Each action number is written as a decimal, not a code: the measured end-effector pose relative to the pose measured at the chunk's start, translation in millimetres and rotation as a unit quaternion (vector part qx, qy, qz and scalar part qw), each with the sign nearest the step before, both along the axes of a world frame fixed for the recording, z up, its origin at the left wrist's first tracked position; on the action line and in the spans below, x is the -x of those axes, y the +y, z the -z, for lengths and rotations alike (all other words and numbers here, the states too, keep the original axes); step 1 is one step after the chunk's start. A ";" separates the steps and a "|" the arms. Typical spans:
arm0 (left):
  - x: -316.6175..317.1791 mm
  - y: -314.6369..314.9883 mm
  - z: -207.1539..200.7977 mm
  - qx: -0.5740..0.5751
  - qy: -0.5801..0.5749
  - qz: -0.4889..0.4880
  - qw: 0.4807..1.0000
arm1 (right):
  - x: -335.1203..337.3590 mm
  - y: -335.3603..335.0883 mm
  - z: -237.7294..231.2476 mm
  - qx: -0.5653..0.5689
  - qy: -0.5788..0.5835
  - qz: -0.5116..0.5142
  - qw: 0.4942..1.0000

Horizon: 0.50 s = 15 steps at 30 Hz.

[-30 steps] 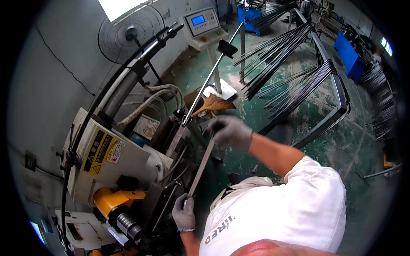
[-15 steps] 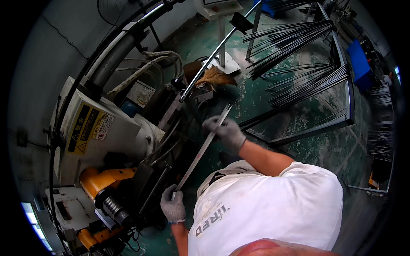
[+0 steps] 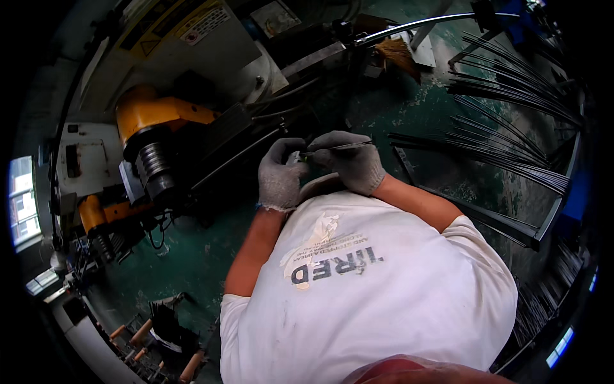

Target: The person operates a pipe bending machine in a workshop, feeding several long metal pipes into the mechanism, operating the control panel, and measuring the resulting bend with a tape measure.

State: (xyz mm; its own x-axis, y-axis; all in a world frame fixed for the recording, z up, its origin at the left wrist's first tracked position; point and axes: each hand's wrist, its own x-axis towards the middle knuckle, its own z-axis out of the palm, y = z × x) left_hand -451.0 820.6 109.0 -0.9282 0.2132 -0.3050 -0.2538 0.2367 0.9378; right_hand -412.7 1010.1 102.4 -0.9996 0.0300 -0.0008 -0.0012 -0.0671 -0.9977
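Observation:
Both my hands wear grey knitted gloves and are close together in front of my chest. My left hand (image 3: pixel 280 178) has its fingers curled, with a small pale end showing between thumb and forefinger. My right hand (image 3: pixel 353 165) is closed on thin metal strips (image 3: pixel 352 146), whose edge shows along the top of the glove. A small greenish spot lies between the fingertips of the two hands. The strips are seen nearly end-on and mostly covered by the gloves, so I cannot tell how many there are.
Ahead on the left stands a machine with an orange arm (image 3: pixel 144 115) and a ribbed black cylinder (image 3: pixel 153 163). A metal rack (image 3: pixel 553 221) at the right bears many long dark rods (image 3: pixel 505 153). A straw broom (image 3: pixel 398 54) lies at the back. Wooden-handled items (image 3: pixel 142 333) stand lower left.
My view has swung left. My hands, which were far apart along the long strips, are now nearly together, and the strips have turned nearly end-on.

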 end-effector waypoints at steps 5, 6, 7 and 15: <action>-10.5 -13.0 -16.6 0.130 0.088 0.010 0.988 | 5.0 38.8 -17.8 0.098 -0.044 0.097 0.990; -13.2 -22.0 -19.1 0.157 0.099 0.003 0.983 | 12.2 58.7 -16.8 0.124 -0.006 0.156 0.980; -15.3 -34.7 -19.2 0.181 0.095 0.002 0.979 | 20.9 87.5 -18.2 0.148 0.024 0.202 0.968; -26.7 -148.0 -31.4 0.297 0.066 -0.002 0.953 | 49.8 407.3 -6.9 0.252 0.034 0.453 0.854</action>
State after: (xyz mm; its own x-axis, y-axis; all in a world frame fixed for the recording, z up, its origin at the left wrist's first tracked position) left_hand -424.3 672.5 140.4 -0.9673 0.0369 -0.2508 -0.1438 0.7348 0.6628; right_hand -462.5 1417.4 109.3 -0.5645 0.8046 -0.1843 -0.3379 -0.4289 -0.8378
